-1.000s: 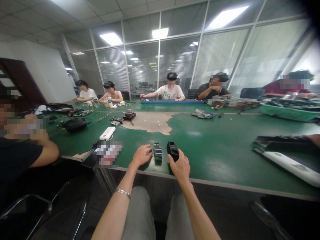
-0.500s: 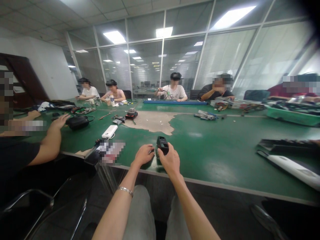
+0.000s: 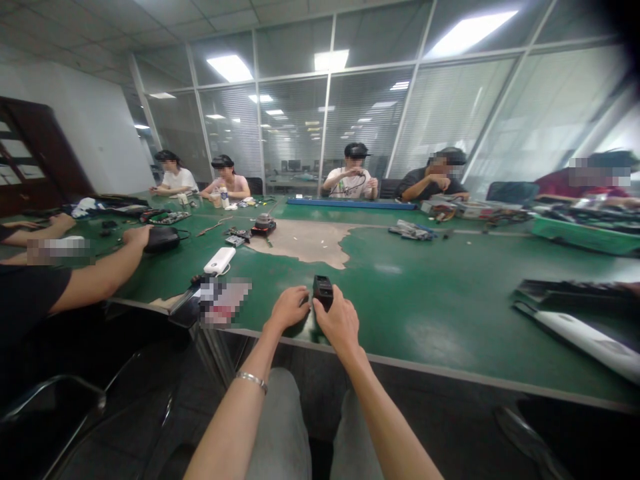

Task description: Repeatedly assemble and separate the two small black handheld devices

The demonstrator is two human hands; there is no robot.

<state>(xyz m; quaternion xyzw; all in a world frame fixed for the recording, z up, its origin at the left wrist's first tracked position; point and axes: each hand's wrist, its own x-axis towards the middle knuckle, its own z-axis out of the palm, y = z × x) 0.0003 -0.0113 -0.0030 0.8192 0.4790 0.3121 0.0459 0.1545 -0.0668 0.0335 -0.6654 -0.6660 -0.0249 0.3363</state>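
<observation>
my right hand (image 3: 341,321) grips the black, boxy plastic casing (image 3: 323,288); left hand (image 3: 289,308) curls beside it, holding what, i can't tell.

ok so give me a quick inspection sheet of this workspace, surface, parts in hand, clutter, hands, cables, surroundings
Surface: green table with a bare brownish patch
Parts in hand: black boxy part near the front edge; its underside is hidden
Clutter: white device and black case on the left; long white device and green basket on the right
Hands: right hand grips the black boxy part; left hand is just beside it, contents unclear
Cables: short white loop by the white device
Surroundings: seated co-workers, glass partition behind
</observation>
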